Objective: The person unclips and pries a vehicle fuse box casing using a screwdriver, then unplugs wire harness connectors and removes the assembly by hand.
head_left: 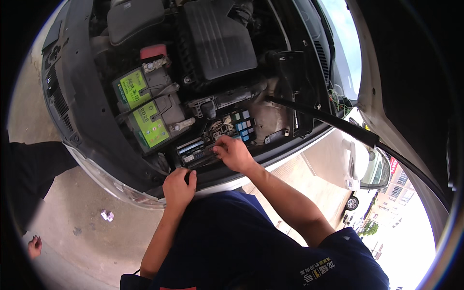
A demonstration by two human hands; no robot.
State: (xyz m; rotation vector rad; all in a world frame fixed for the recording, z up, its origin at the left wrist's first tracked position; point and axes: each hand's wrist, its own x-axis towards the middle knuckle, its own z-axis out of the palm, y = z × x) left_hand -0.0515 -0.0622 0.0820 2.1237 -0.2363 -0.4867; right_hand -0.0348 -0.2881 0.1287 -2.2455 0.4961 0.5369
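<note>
Under the raised hood of a car, my right hand (pixel 233 153) reaches into the open fuse box (pixel 192 151). Its thumb and fingertips are pinched together; what they hold, if anything, is hidden. Beside them sit several blue and grey relays (pixel 245 126) and some pale wiring (pixel 221 126). My left hand (pixel 179 187) is at the fender edge, nearer to me, with its fingers curled. Something small and dark shows between its thumb and forefinger, too unclear to name. Left of the fuse box stands the car battery (pixel 153 126) with green labels.
A black air filter housing (pixel 217 41) lies beyond the battery. The hood strut (pixel 333 120) slants across on the right. At the left stands another person in dark clothing (pixel 34 169), one hand (pixel 35 246) showing. A small pale box (pixel 107 215) lies on the ground.
</note>
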